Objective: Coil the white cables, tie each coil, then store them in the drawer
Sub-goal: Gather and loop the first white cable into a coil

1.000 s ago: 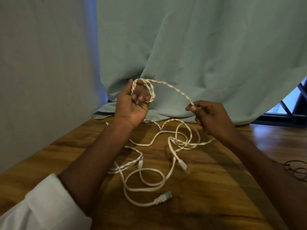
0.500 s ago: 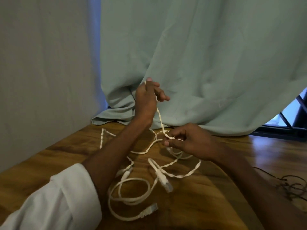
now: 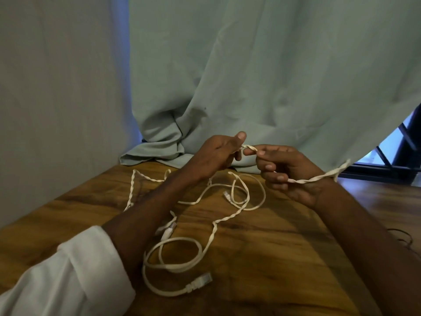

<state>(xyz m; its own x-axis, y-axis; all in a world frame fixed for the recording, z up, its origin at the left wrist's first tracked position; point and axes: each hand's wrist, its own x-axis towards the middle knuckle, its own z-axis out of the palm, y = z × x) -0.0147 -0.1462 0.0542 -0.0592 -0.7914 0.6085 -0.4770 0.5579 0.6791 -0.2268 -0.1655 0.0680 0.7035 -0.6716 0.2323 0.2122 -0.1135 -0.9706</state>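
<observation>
Both hands are raised at centre frame, above the far part of the wooden table (image 3: pixel 262 254), nearly meeting in front of the green curtain (image 3: pixel 262 76).

Left hand (image 3: pixel 218 153): forearm runs up from lower left, white sleeve (image 3: pixel 68 277) rolled back near the elbow. Back of hand faces the camera, thumb stuck up toward the curtain. Fingers curl round a short stretch of twisted white cable (image 3: pixel 249 147) at its right edge; the exact grip is hidden behind the hand.

Right hand (image 3: pixel 287 172): forearm comes in from lower right, palm side turned left. Index finger and thumb pinch the same twisted stretch just beside the left hand. Lower fingers curl inward round the cable, which leaves the hand at the wrist and runs, twisted, to the right toward the curtain's hem.

White cables (image 3: pixel 237 197): the rest lies loose on the table below the hands, in centre and lower centre frame. Open loops sit under the right hand; a twisted run leads down to a larger double loop (image 3: pixel 175 254) by the left forearm. One plug (image 3: pixel 200 281) lies at lower centre, another (image 3: pixel 226 194) inside the upper loops. A twisted length trails off left behind the left forearm.

Dark thin wire (image 3: pixel 403 240) at right edge of the table. Window frame (image 3: pixel 403 142) shows past the curtain, right edge.
</observation>
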